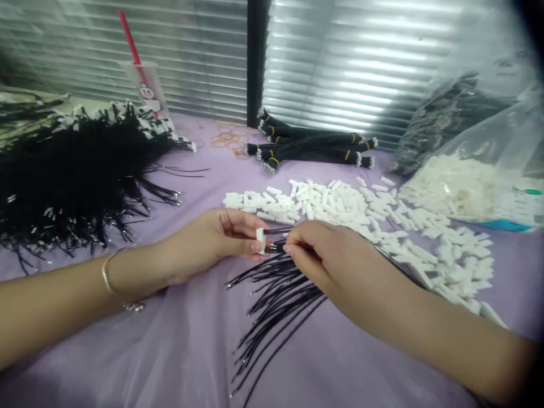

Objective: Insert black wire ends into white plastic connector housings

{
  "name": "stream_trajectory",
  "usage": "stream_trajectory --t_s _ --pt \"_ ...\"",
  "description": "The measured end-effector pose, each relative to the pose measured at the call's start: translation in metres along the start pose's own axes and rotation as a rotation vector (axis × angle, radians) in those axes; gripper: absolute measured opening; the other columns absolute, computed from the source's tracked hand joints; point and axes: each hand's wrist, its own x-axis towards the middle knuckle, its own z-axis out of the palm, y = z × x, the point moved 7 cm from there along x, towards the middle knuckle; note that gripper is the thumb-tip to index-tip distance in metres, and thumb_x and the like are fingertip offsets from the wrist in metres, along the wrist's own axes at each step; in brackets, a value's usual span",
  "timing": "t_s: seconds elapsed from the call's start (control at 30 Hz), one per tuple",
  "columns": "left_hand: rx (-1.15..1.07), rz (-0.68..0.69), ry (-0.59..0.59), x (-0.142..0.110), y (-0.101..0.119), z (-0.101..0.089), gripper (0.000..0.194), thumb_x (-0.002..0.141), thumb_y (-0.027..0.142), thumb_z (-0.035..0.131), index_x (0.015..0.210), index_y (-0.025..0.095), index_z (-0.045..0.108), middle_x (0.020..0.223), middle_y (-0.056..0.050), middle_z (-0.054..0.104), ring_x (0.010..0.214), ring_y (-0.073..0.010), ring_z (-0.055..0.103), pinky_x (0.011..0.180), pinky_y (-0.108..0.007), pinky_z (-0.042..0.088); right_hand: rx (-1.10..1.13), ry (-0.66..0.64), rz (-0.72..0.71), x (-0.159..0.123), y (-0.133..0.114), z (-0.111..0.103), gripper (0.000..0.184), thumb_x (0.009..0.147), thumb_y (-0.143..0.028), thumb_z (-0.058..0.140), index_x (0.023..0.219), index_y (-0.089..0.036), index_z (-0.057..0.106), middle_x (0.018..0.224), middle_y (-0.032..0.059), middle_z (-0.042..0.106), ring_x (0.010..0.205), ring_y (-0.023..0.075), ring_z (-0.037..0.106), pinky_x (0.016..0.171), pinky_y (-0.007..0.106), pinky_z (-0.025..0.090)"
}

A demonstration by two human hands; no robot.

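Between the thumb and fingers of my left hand [221, 238] is a small white plastic connector housing [260, 241], held upright. My right hand [323, 249] pinches black wires [276, 247] just to the right of it. One wire appears to run into the housing's upper part; whether the lower ones are inserted or only close to it, I cannot tell. Below my right hand a fan of loose black wires [272, 323] with metal-tipped ends spreads over the purple cloth [178, 351].
White housings [335, 204] lie heaped beyond my hands. A pile of black wires with white ends [76, 170] is at left, near a cup with a red straw [147, 88]. Banded wire bundles [314, 141], rubber bands [229, 137] and plastic bags [463, 181] line the back.
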Motion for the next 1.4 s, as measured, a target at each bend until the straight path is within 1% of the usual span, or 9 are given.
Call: stream_trajectory --t_s 0.07,0.13,0.27,0.47,0.73,0.93,1.0,1.17,1.4 --pt "0.049 -0.009 -0.009 -0.001 0.000 0.002 0.015 0.071 0.004 0.068 0.082 0.014 0.065 0.070 0.002 0.068 0.062 -0.0065 0.062 0.063 -0.015 0.051 0.009 -0.042 0.023 0.003 0.005 0.004 0.016 0.086 -0.019 0.046 0.071 -0.019 0.053 0.065 -0.0022 0.055 0.058 0.0112 0.048 0.053 0.025 0.033" --pt "0.076 -0.019 -0.007 0.000 0.000 0.002 0.014 0.071 0.005 0.068 0.080 0.014 0.065 0.070 0.002 0.068 0.063 -0.0070 0.062 0.062 -0.016 0.051 -0.002 -0.051 -0.004 0.003 0.004 0.007 0.017 0.085 -0.018 0.046 0.070 -0.018 0.054 0.065 -0.0019 0.056 0.058 0.0113 0.049 0.053 0.025 0.033" --pt "0.084 -0.028 -0.008 0.001 -0.001 0.002 0.014 0.071 0.007 0.069 0.081 0.016 0.065 0.071 0.003 0.068 0.063 -0.0066 0.062 0.061 -0.015 0.051 -0.079 0.033 -0.117 0.002 -0.003 0.007 0.015 0.083 -0.013 0.050 0.070 -0.018 0.056 0.065 -0.0010 0.058 0.060 0.0124 0.051 0.056 0.026 0.034" --pt "0.100 -0.040 0.012 0.001 -0.001 0.001 0.015 0.072 0.005 0.068 0.080 0.017 0.064 0.071 0.004 0.068 0.065 -0.0063 0.062 0.063 -0.014 0.051 -0.163 0.092 -0.196 0.002 -0.010 0.011 0.012 0.080 -0.010 0.055 0.071 -0.017 0.058 0.065 -0.0005 0.059 0.061 0.0140 0.054 0.056 0.026 0.037" --pt "0.132 -0.027 0.008 0.002 -0.001 -0.001 0.014 0.071 0.007 0.069 0.080 0.015 0.062 0.073 0.003 0.067 0.066 -0.0066 0.062 0.065 -0.015 0.052 -0.240 0.056 -0.247 0.002 -0.012 0.018 0.014 0.082 -0.009 0.051 0.073 -0.016 0.060 0.069 0.0017 0.059 0.063 0.0167 0.055 0.058 0.029 0.039" --pt "0.139 -0.022 0.025 0.003 0.001 0.001 0.012 0.072 0.007 0.068 0.080 0.014 0.062 0.073 0.002 0.067 0.066 -0.0066 0.063 0.066 -0.014 0.054 -0.310 -0.096 -0.196 0.001 -0.008 0.028 0.020 0.074 0.002 0.050 0.081 -0.014 0.061 0.078 0.0042 0.059 0.070 0.0198 0.056 0.064 0.032 0.041" --pt "0.149 -0.025 0.033 0.003 0.001 0.002 0.012 0.072 0.006 0.067 0.080 0.013 0.061 0.072 0.002 0.067 0.066 -0.0065 0.063 0.066 -0.014 0.054 -0.288 -0.082 -0.184 0.001 -0.007 0.028 0.019 0.075 0.001 0.051 0.081 -0.015 0.060 0.078 0.0038 0.059 0.069 0.0195 0.056 0.064 0.031 0.041" --pt "0.146 -0.021 0.061 0.003 0.000 0.002 0.012 0.072 0.005 0.066 0.078 0.014 0.062 0.070 0.003 0.067 0.064 -0.0062 0.064 0.064 -0.013 0.054 -0.172 0.033 -0.113 0.005 -0.003 0.026 0.015 0.083 -0.008 0.049 0.074 -0.016 0.057 0.070 0.0018 0.058 0.065 0.0167 0.054 0.059 0.028 0.037" --pt "0.156 -0.020 0.096 0.004 0.000 0.001 0.013 0.071 0.006 0.067 0.080 0.013 0.059 0.071 0.001 0.067 0.066 -0.0085 0.064 0.065 -0.017 0.055 -0.048 -0.009 -0.020 0.010 0.003 0.029 0.015 0.087 -0.016 0.047 0.074 -0.015 0.055 0.070 0.0024 0.057 0.065 0.0150 0.051 0.059 0.027 0.034"
